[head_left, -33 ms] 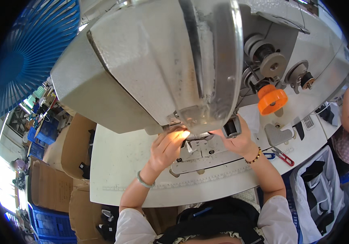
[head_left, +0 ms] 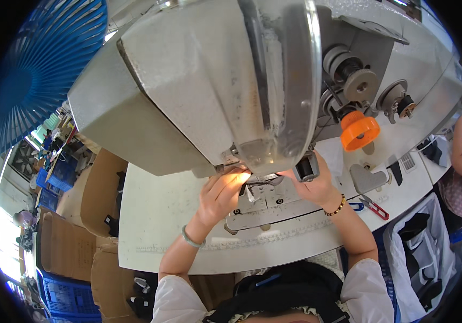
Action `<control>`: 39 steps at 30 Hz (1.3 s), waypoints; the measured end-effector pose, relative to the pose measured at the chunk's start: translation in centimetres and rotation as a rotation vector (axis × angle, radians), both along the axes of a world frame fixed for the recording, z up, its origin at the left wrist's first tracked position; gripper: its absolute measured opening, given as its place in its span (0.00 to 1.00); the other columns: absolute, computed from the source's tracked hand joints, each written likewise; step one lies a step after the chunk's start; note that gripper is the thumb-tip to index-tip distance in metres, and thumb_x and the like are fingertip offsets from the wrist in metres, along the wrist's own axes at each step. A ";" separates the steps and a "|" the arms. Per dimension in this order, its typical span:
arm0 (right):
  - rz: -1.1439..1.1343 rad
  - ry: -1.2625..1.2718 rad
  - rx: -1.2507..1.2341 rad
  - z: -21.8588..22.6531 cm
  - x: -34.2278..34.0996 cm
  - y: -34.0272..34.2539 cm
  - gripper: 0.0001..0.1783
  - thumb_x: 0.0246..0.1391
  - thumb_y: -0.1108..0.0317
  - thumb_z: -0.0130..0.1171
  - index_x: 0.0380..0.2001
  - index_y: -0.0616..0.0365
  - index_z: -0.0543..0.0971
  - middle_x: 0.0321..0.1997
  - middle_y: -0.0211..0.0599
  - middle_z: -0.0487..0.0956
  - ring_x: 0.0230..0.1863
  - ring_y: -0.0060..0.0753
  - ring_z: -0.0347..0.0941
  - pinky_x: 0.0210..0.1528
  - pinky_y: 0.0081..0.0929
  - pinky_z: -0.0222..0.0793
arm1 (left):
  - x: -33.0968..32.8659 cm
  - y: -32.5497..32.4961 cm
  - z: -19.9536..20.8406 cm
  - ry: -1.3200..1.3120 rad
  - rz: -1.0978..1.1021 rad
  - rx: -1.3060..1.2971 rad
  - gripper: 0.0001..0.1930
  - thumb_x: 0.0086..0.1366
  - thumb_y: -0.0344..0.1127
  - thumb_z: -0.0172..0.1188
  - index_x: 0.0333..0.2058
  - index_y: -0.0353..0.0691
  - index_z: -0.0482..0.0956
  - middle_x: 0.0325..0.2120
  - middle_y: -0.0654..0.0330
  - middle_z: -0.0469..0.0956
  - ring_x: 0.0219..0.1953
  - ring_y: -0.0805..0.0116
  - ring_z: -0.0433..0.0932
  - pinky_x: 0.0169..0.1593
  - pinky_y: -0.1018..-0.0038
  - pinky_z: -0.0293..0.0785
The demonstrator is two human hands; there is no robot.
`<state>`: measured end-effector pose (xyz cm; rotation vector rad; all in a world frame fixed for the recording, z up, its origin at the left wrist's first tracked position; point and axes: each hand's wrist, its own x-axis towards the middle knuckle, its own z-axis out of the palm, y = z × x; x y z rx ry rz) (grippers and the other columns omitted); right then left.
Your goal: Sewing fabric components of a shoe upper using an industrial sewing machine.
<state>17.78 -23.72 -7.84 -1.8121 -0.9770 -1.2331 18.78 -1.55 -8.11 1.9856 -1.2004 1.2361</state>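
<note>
A large pale-grey sewing machine head (head_left: 188, 81) fills the upper middle, and its sewing spot is mostly hidden underneath. My left hand (head_left: 221, 195), a pale bangle on its wrist, is closed at the left of the needle area. Lamp light falls on its pressed fingertips, and what they hold cannot be made out. On the other side is my right hand (head_left: 317, 185), wearing a beaded bracelet, reaching behind a dark metal part (head_left: 307, 167) that hides most of its fingers. Between the hands, a small white scrap (head_left: 251, 195) lies by the metal plate (head_left: 263, 200).
Red-handled thread snips (head_left: 375, 208) and a flat grey metal piece (head_left: 368, 178) lie right on the white table (head_left: 150, 220). An orange knob (head_left: 360, 132) juts from the machine. A blue fan (head_left: 26, 81), cardboard boxes (head_left: 69, 245) and a blue crate (head_left: 72, 296) stand left; a white cloth-filled bag (head_left: 403, 269) hangs right.
</note>
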 end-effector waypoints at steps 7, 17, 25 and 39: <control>-0.051 0.001 -0.005 0.6 0.0 -0.1 0.13 0.30 0.82 0.57 0.24 0.56 0.77 0.26 0.29 0.70 0.28 0.35 0.63 0.29 0.29 0.62 | 0.5 0.0 -0.3 -0.042 0.025 0.002 0.19 0.41 0.16 0.63 0.34 0.39 0.78 0.34 0.59 0.79 0.29 0.67 0.78 0.30 0.77 0.72; -0.104 -0.065 -0.193 -0.3 0.2 -1.2 0.27 0.37 0.80 0.63 0.45 0.68 0.69 0.43 0.47 0.74 0.44 0.44 0.73 0.48 0.31 0.67 | 0.7 0.0 -0.4 -0.017 0.044 -0.019 0.18 0.40 0.16 0.62 0.33 0.38 0.77 0.30 0.57 0.79 0.27 0.64 0.78 0.29 0.76 0.73; -0.098 0.039 0.033 1.2 0.0 0.3 0.10 0.32 0.82 0.57 0.23 0.57 0.75 0.25 0.31 0.70 0.33 0.38 0.68 0.30 0.29 0.64 | 1.2 -0.2 -0.6 0.036 0.087 -0.057 0.11 0.42 0.19 0.65 0.26 0.37 0.78 0.26 0.56 0.77 0.25 0.62 0.77 0.29 0.74 0.73; -0.102 0.085 -0.003 0.7 0.1 0.3 0.11 0.32 0.80 0.59 0.24 0.58 0.75 0.28 0.34 0.72 0.39 0.43 0.69 0.37 0.32 0.68 | 1.3 -0.4 -0.8 0.065 0.113 -0.131 0.11 0.40 0.18 0.65 0.24 0.37 0.79 0.22 0.57 0.77 0.22 0.61 0.75 0.26 0.73 0.70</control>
